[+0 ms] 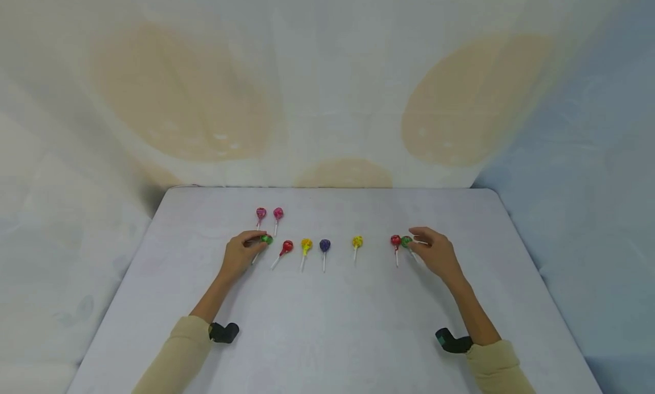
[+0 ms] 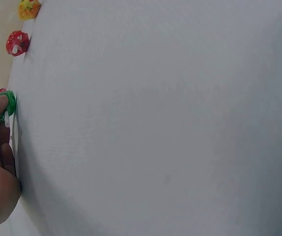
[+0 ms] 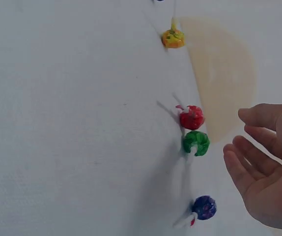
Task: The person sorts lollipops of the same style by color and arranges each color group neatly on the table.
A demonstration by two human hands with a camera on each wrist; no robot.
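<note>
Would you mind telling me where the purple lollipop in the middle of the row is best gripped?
Pinch the purple lollipop by its thin white stick, from the near edge of the table. It lies flat with the stick pointing toward the person, and gaps on both sides leave room for fingers.

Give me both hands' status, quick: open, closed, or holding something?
Left hand: fingers pinch the green lollipop.
Right hand: open, beside another green lollipop, not holding it.

Green lollipop at row's left end, pinched on the worktop by left hand, second green lollipop at right end, lying flat, white stick toward the person
</note>
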